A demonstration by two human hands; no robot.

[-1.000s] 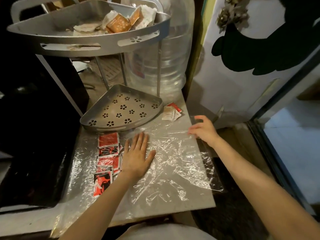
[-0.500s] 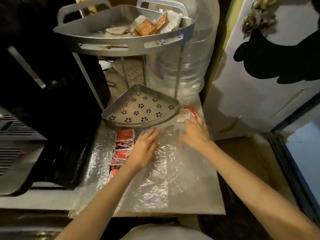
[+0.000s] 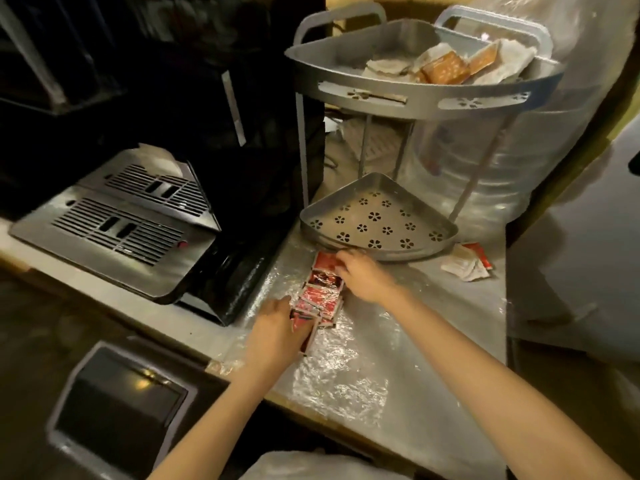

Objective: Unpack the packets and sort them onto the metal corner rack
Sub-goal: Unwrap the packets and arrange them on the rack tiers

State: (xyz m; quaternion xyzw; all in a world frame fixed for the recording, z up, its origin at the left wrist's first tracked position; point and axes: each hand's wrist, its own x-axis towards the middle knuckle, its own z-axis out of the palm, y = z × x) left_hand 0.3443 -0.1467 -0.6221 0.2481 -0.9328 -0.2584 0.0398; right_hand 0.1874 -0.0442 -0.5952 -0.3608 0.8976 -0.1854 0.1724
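Note:
A row of red packets lies on the plastic-covered counter, just in front of the metal corner rack. My left hand closes on the near end of the row, fingers curled around several packets. My right hand rests on the far end, fingertips touching the top red packet beside the rack's lower shelf. That perforated lower shelf holds nothing. The upper shelf holds orange and white packets.
Two white and red packets lie right of the lower shelf. A black machine with a grated drip tray stands to the left. A large clear water bottle stands behind the rack. The counter edge drops off at the right.
Both hands left the clear plastic sheet and moved left onto the row of red packets. My right hand came over from the white packets. The view swung left, showing the machine.

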